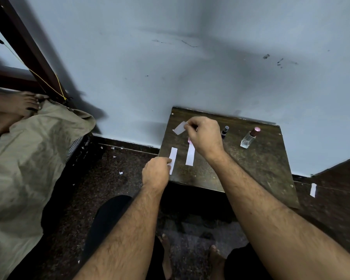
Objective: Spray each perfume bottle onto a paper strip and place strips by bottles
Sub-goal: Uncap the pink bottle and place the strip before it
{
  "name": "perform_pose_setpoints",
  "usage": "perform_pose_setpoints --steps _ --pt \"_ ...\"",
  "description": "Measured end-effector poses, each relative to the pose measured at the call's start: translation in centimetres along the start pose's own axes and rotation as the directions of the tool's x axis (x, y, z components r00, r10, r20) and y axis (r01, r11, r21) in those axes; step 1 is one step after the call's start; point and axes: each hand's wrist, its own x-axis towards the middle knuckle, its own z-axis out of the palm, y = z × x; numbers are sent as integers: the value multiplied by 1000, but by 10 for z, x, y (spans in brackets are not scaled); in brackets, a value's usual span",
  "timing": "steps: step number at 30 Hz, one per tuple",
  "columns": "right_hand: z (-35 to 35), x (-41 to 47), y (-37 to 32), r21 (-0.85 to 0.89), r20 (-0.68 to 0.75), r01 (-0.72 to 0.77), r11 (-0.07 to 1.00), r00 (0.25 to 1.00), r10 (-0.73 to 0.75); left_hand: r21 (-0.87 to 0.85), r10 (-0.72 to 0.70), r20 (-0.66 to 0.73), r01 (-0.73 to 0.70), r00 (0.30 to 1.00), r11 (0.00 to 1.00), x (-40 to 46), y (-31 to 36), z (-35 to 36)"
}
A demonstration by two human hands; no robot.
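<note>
Right grip (203, 136) pinches a flat paper strip (180, 127); left grip (157, 171) pinches another strip (173, 158).

You have one wide-angle view, worn on your head, looking forward and down from above. The table (261, 170) sits centre-right against the far wall (170, 57), your forearms reaching in from the near edge.

No writing, label, brand or number can be read anywhere: the paper strips (190, 156) look blank and the perfume bottles (248, 139) show no legible marking.
</note>
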Motion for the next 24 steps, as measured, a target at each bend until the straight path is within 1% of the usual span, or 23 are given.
perform_pose_setpoints --steps 3,5,7,9,10,11,13,15,16,17,18,20,24 --pt "-3 -9 6 52 16 -34 998 999 33 -39 -15 -27 14 1000 999 -3 0 0" --pt "-4 -16 10 66 24 -36 997 999 34 -96 -41 -65 34 997 995 -6 1 -1" --pt "-5 -23 15 87 32 -44 995 999 41 -204 -89 -90 70 992 977 -6 2 -1" --pt "-5 -30 18 94 45 -38 995 998 34 -356 -134 -71 101 988 929 -5 3 0" --pt "-5 -34 19 91 51 -27 995 998 22 -453 -151 -43 115 988 884 -4 4 0" --pt "-5 -37 20 90 53 -12 996 999 7 -564 -161 -17 124 987 817 -3 5 0" --pt "-4 -44 23 95 58 14 995 998 -19 -766 -195 36 153 980 625 -2 7 -1" --pt "-3 -49 25 79 82 44 996 995 -50 -888 -230 127 214 965 407 -3 10 -3" --pt "-3 -51 26 65 93 71 995 993 -77 -919 -233 172 241 957 311 -3 10 -4" --pt "-2 -54 26 53 100 108 993 989 -113 -934 -229 209 264 951 240 -3 11 -5" --pt "-1 -56 27 41 104 151 988 983 -155 -941 -219 237 280 946 191 -2 11 -6" --pt "0 -61 28 18 108 228 973 967 -229 -946 -199 267 296 943 129 -1 11 -7" --pt "4 -67 29 -9 114 316 949 943 -313 -951 -168 275 294 947 98 -2 10 -8"
